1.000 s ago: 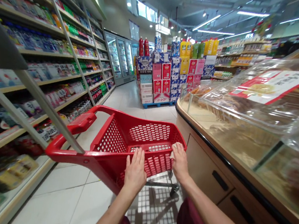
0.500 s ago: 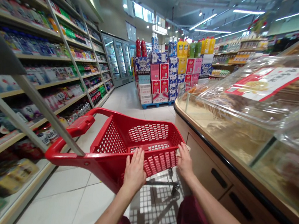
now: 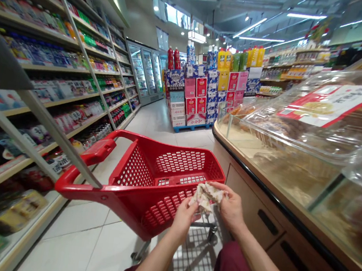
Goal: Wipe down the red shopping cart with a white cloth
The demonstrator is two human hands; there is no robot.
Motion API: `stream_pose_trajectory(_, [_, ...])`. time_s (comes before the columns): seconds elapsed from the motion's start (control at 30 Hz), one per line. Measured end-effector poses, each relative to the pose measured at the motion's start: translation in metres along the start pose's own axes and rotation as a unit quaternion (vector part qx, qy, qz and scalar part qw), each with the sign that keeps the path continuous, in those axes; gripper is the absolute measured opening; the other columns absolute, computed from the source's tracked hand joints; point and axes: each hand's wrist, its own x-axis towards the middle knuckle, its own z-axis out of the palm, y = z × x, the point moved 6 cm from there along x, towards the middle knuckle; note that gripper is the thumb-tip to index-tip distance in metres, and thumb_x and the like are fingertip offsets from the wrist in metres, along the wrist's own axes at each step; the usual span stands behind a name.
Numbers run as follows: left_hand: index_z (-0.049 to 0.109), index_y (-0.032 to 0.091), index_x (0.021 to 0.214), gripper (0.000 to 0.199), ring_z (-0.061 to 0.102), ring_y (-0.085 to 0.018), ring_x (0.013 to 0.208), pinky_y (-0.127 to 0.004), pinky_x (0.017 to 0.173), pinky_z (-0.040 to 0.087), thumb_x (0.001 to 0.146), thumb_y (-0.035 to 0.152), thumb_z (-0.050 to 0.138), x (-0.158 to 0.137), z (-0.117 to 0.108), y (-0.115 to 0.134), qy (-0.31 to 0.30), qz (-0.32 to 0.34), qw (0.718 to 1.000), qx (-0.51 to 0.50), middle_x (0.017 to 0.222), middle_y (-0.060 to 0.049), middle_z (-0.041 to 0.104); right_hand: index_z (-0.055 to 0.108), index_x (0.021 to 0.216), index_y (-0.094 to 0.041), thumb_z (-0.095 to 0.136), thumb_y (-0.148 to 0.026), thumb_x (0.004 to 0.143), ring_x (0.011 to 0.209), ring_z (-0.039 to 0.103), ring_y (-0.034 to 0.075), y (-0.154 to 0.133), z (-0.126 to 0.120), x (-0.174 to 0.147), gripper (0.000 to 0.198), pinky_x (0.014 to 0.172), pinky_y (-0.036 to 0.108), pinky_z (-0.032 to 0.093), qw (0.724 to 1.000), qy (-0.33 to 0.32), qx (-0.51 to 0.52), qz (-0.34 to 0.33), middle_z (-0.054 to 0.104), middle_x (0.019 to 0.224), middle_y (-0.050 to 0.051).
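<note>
Between my two hands is a crumpled, pale patterned cloth [image 3: 205, 196]. My left hand [image 3: 185, 216] pinches its near left side, thumb on top. At the cloth's right end, my right hand [image 3: 232, 209] is closed on it, fingers partly bent over the edge. Just beyond the hands stands a red plastic shopping cart [image 3: 118, 203], its handle end to the left. The cart's slotted basket holds nothing that I can see. Both hands are apart from the basket's near rim or just in front of it; the exact gap is hard to judge.
Drink shelves [image 3: 86, 69] line the left side. A grey metal bar [image 3: 62, 146] crosses the left foreground. At right is a wooden display counter [image 3: 248, 180] with clear plastic food boxes [image 3: 324, 114]. Stacked cartons [image 3: 196, 97] on a blue pallet stand ahead, with glass-door fridges [image 3: 144, 70] behind.
My left hand has left the cart's near side and come to the cloth. My right hand has drawn back from the rim's right corner with the cloth, which now shows spread between both hands.
</note>
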Motion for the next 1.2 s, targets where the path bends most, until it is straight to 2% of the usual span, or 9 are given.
stream_pose_trajectory(0.17, [0.058,0.013,0.067,0.02,0.053,-0.012,0.06,-0.023,0.061,0.041,0.055,0.029,0.062,-0.006,0.011,0.005,0.008,0.057,0.998,0.031,0.062,-0.001,0.059,0.062,0.083,-0.018,0.044,-0.014,0.068,0.098,0.053,0.018,0.005,0.024,-0.017,0.023,0.089,0.035,0.039,0.985,0.057,-0.11,-0.121,0.059,0.103,0.008])
stream_pose_trajectory(0.4, [0.059,0.014,0.083,0.03,0.056,-0.016,0.075,-0.027,0.07,0.042,0.059,0.031,0.051,-0.014,-0.009,0.002,-0.011,0.034,0.998,-0.047,0.078,-0.004,0.063,0.045,0.12,-0.019,0.056,-0.029,0.07,0.121,0.033,0.022,0.033,0.062,-0.042,0.053,0.099,0.04,0.029,0.948,-0.186,-0.228,-0.118,0.039,0.13,0.01])
stream_pose_trajectory(0.7, [0.064,0.014,0.077,0.023,0.056,-0.02,0.087,-0.033,0.085,0.039,0.058,0.019,0.051,-0.014,-0.013,0.008,-0.079,0.07,0.979,0.174,0.085,-0.005,0.065,0.06,0.1,-0.021,0.048,-0.013,0.07,0.092,0.058,0.018,0.025,0.062,-0.033,0.033,0.082,0.03,0.044,0.898,-0.296,-0.316,-0.086,0.063,0.099,0.006])
stream_pose_trajectory(0.77, [0.062,0.018,0.091,0.032,0.051,-0.02,0.099,-0.036,0.094,0.032,0.061,0.018,0.049,-0.013,-0.027,0.04,-0.028,0.165,0.936,0.311,0.101,-0.005,0.062,0.056,0.107,-0.022,0.047,-0.017,0.073,0.096,0.056,0.017,0.014,0.053,-0.01,0.036,0.084,0.03,0.043,0.907,-0.25,-0.318,-0.12,0.061,0.105,0.005])
stream_pose_trajectory(0.83, [0.055,0.018,0.105,0.04,0.044,-0.021,0.109,-0.042,0.1,0.023,0.067,0.018,0.044,-0.014,-0.053,0.079,0.097,0.269,0.812,0.51,0.114,-0.006,0.055,0.051,0.115,-0.022,0.047,-0.02,0.074,0.11,0.046,0.019,0.01,0.034,0.017,0.041,0.093,0.036,0.036,0.912,-0.133,-0.355,-0.159,0.053,0.118,0.006])
stream_pose_trajectory(0.9, [0.047,0.015,0.114,0.045,0.035,-0.024,0.118,-0.051,0.101,0.012,0.069,0.019,0.041,-0.014,-0.082,0.104,0.204,0.282,0.673,0.652,0.123,-0.01,0.047,0.048,0.117,-0.022,0.046,-0.019,0.075,0.121,0.033,0.023,0.02,0.016,0.037,0.043,0.098,0.044,0.027,0.891,-0.026,-0.419,-0.171,0.045,0.126,0.006])
stream_pose_trajectory(0.97, [0.044,0.01,0.116,0.051,0.031,-0.026,0.12,-0.051,0.101,0.01,0.066,0.016,0.042,-0.009,-0.101,0.112,0.214,0.264,0.58,0.741,0.123,-0.014,0.046,0.047,0.118,-0.022,0.042,-0.015,0.076,0.123,0.028,0.025,0.043,0.012,0.044,0.043,0.097,0.049,0.025,0.867,0.014,-0.473,-0.153,0.042,0.129,0.008])
stream_pose_trajectory(1.07, [0.044,0.007,0.117,0.053,0.033,-0.026,0.119,-0.05,0.101,0.012,0.065,0.02,0.043,-0.006,-0.111,0.106,0.21,0.246,0.526,0.786,0.122,-0.015,0.047,0.045,0.12,-0.017,0.038,-0.011,0.077,0.123,0.03,0.023,0.071,0.034,0.032,0.044,0.094,0.044,0.03,0.848,-0.003,-0.504,-0.164,0.041,0.129,0.012])
stream_pose_trajectory(1.2, [0.044,0.007,0.117,0.053,0.033,-0.026,0.119,-0.047,0.102,0.014,0.067,0.023,0.043,-0.013,-0.105,0.096,0.219,0.253,0.523,0.784,0.121,-0.014,0.048,0.045,0.12,-0.021,0.034,-0.007,0.08,0.125,0.026,0.02,0.069,0.068,0.01,0.044,0.098,0.042,0.025,0.8,-0.099,-0.514,-0.291,0.039,0.131,0.006])
